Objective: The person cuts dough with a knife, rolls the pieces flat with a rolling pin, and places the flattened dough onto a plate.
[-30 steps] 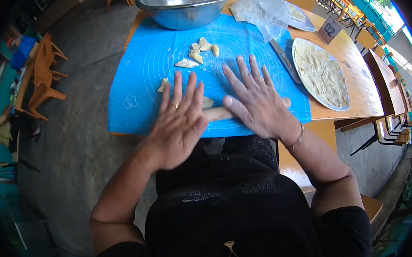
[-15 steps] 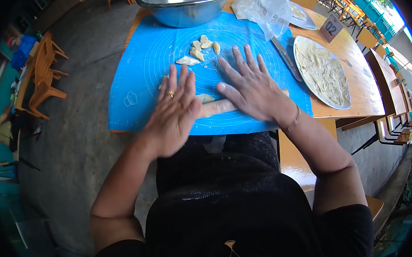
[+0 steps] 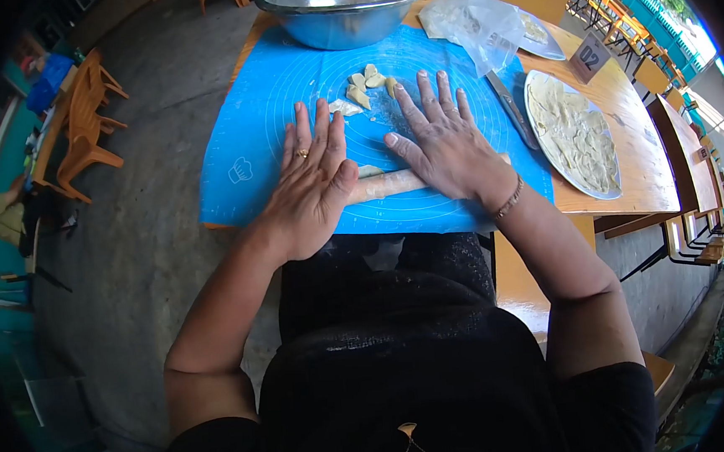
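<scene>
A floury rolling pin [image 3: 386,186] lies crosswise near the front edge of a blue baking mat [image 3: 264,140]. My left hand [image 3: 310,179] rests flat over its left end, fingers stretched forward and a ring on one finger. Over the right part lies my right hand [image 3: 449,148], palm down with fingers spread. A bit of flattened dough [image 3: 368,171] peeks out just behind the pin; the rest of it is hidden. Beyond my hands sit several small dough pieces [image 3: 359,97], with a floury flattened piece [image 3: 344,108] beside them.
A metal bowl [image 3: 342,17] stands at the mat's far edge. To the right are a knife [image 3: 512,110], an oval plate of flattened dough sheets [image 3: 572,131], a plastic bag [image 3: 483,37], another plate [image 3: 540,39] and a number 02 sign [image 3: 590,59]. Orange chairs [image 3: 86,128] stand left.
Both hands stay flat on the rolling pin, with the left hand's blur gone and its wrist slightly farther forward. The whole view has shifted a little, moving the table rightward.
</scene>
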Tool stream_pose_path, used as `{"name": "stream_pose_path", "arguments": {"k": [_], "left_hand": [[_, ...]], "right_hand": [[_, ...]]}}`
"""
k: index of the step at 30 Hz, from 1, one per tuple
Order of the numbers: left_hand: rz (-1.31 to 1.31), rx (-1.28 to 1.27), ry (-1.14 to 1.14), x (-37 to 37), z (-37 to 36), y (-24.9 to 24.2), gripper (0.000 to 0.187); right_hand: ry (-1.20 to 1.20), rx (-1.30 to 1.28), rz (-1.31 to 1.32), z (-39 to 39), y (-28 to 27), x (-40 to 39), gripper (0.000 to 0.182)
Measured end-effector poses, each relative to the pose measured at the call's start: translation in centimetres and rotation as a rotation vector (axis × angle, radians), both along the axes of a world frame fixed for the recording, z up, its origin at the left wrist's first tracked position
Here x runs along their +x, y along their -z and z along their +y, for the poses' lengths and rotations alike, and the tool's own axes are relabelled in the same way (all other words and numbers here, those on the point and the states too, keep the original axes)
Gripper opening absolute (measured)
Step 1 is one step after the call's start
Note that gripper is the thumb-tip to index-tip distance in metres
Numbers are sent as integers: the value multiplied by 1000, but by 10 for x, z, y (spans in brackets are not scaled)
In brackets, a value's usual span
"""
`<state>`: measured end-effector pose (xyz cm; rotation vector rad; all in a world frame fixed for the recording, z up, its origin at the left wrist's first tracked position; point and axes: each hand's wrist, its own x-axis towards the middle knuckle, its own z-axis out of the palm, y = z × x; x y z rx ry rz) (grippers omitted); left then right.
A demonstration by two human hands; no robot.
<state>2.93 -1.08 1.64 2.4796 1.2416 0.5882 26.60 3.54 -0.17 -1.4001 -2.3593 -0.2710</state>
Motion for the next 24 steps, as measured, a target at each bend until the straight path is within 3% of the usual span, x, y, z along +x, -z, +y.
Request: {"name": "stream_pose_path", "arguments": {"k": [7,10,12,16,17,18,20,24], "left_hand": [[-94,57,139,-7,-44,5,79],[-524,-134,258,-12,-62,2,70],[-727,-15,134,-20,-57,-4,54],[-638,80,-79,-23,-42,-30,27],[-568,72,-130,-19,-36,-33,18],[-570,78,-128,-15,-30,-30,18],[-279,74,-104,-5,-15,-13,16],[-37,123,-55,14,-5,-7,22]], "right_hand": [[-115,-29,-19,-69,-20,11,72],[-200,-14,27,-94,-16,18,57],[-290,-7,104,-101,-3,29,46],[-246,-51,349,-114,-16,38,36],[-194,38,367,-112,-28,39,33],[-162,-15,540,-107,-28,43,32],[45,-25,543,-98,-43,51,31],[217,-129,455,-76,-50,64,32]]}}
